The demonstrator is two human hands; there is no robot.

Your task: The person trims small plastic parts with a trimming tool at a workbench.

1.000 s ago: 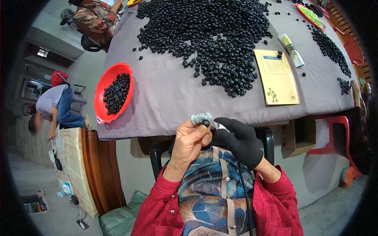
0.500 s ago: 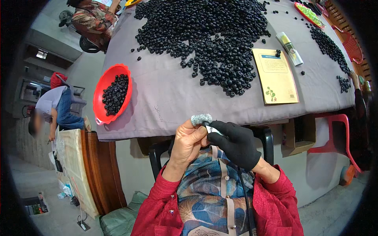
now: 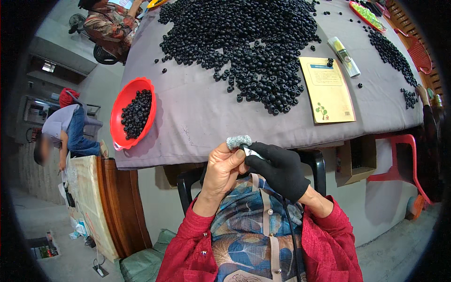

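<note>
In front of my shirt, just off the table's near edge, my two hands meet. My left hand (image 3: pixel 221 171) is bare but for a grey speckled finger sleeve (image 3: pixel 238 141) on its index finger. Thumb and fingers are pinched together; a small dark thing shows at their tips, too covered to name. My right hand (image 3: pixel 281 170) wears a black knitted glove and is closed around a white handheld tool (image 3: pixel 253 153) with dark marks, its tip touching the left fingertips. Below the glove a black cord (image 3: pixel 292 228) hangs down my shirt.
A big heap of black beads (image 3: pixel 244 37) covers the grey tablecloth (image 3: pixel 188 113). A red bowl (image 3: pixel 114 113) of beads stands left; a yellow booklet (image 3: pixel 329 98) and a clear-and-white packet (image 3: pixel 344 56) lie right. Other people are at the far left, and another person's hand (image 3: pixel 423 95) is at right.
Both hands stay together in nearly the same place, shifted very slightly left in the picture with the grip unchanged. The whole scene has drifted a few pixels.
</note>
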